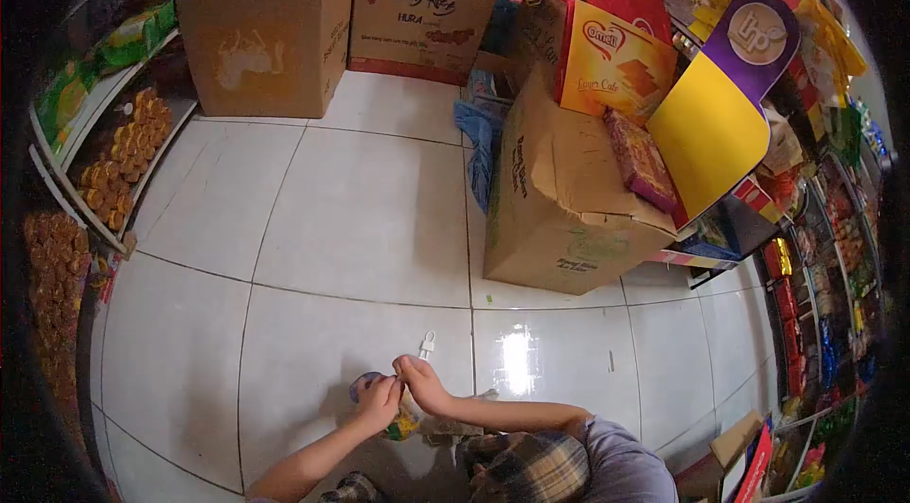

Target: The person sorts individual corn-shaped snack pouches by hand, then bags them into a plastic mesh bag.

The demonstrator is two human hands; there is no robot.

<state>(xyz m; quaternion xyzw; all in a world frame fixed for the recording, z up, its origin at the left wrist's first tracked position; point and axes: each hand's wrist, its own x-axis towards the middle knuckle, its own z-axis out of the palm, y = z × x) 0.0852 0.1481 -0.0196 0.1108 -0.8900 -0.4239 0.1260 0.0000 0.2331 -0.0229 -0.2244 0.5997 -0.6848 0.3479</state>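
Observation:
Near the bottom centre, my left hand (381,401) and my right hand (423,384) are close together with their fingers closed. Between and below them is a partly hidden item in yellow and green packaging (402,425); which fingers grip it is hard to make out. Just above my right hand a small white hook-like piece (427,344) shows against the floor tiles. A bluish round thing (364,384) sits at the far side of my left hand, mostly covered by it.
Large cardboard boxes (251,38) stand at the back left. Another carton (559,190) with a yellow box (616,57) on top is right of centre, beside a blue plastic bag (479,157). Stocked shelves (123,162) line both sides, over white floor tiles (360,209).

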